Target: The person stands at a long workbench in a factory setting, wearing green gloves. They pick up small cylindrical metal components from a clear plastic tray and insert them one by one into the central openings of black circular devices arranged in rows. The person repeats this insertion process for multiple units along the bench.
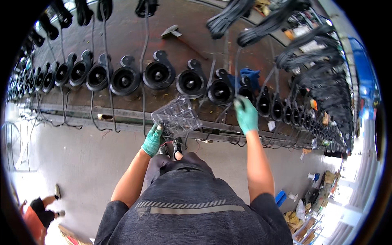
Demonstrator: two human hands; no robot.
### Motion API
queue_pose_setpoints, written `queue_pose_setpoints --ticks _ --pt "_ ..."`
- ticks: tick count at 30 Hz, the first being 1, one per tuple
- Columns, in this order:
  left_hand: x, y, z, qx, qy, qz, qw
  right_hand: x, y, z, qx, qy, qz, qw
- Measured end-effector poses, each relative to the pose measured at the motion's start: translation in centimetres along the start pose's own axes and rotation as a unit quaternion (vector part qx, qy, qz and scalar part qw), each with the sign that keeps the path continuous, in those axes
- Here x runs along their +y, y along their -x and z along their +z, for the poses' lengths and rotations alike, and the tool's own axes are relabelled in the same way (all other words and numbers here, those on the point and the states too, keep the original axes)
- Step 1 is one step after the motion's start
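A clear plastic tray with moulded compartments [176, 116] hangs tilted over the bench's front edge. My left hand [151, 141], in a green glove, grips its near left corner. My right hand [247, 116], gloved the same, is over the bench front beside a black round housing [221, 92]. Its fingers are drawn together and slightly blurred; what they hold, if anything, is too small to name. More such housings, each with a round open cup and a side arm, stand in a long row, among them one [159, 75] behind the tray.
A hammer [173, 32] lies on the dark bench top [122, 38]. Blue cloth [250, 77] sits behind the row. Bundled black cables [230, 18] lie at the back and right, with cords hanging over the front edge. Another person [38, 216] is at the lower left.
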State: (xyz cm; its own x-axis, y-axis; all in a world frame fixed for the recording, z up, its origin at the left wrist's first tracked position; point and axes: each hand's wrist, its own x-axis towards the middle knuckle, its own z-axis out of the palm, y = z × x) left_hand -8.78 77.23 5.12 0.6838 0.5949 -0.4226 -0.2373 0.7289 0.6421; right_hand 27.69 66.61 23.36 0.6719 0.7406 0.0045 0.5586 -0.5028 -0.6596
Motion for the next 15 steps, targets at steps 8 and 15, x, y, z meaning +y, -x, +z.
queue_pose_setpoints --ticks 8,15 --pt "0.7 -1.9 -2.9 0.203 -0.144 -0.042 0.968 20.8 22.9 -1.1 -0.012 -0.094 0.334 0.938" --pt "5.9 -2.8 4.8 0.285 -0.424 -0.109 0.853 34.9 40.6 -2.8 -0.015 -0.126 0.527 0.84"
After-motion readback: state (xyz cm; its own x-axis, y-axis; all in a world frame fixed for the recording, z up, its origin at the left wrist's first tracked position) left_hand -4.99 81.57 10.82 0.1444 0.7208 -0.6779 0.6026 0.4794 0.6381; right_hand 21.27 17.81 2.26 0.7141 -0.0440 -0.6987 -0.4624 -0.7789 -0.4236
